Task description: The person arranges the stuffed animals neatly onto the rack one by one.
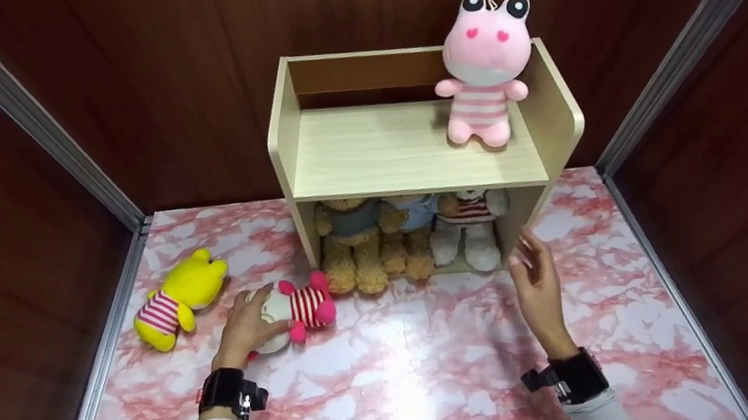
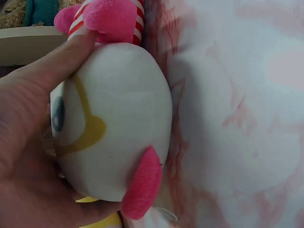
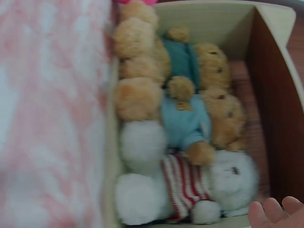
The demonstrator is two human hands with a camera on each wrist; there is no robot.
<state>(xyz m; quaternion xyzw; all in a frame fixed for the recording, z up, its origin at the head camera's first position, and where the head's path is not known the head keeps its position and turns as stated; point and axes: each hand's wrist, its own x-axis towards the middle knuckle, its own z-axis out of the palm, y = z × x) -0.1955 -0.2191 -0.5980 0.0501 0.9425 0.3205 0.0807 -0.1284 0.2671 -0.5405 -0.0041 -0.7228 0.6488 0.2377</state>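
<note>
My left hand grips a plush toy by its big white head, thumb on one side and fingers round the other. The toy lies sideways low over the table, with pink limbs and a red-striped shirt toward the shelf. In the left wrist view its white head shows a yellow outline and a pink tuft. My right hand is at the front right edge of the small wooden shelf, fingers loosely bent and holding nothing. Some of its fingertips appear beside the shelf in the right wrist view.
A pink frog plush sits upright on the shelf's top right. Below sit two brown teddy bears and a white bear in a striped sweater. A yellow plush lies at left on the pink marbled table. Dark wood panels surround the table.
</note>
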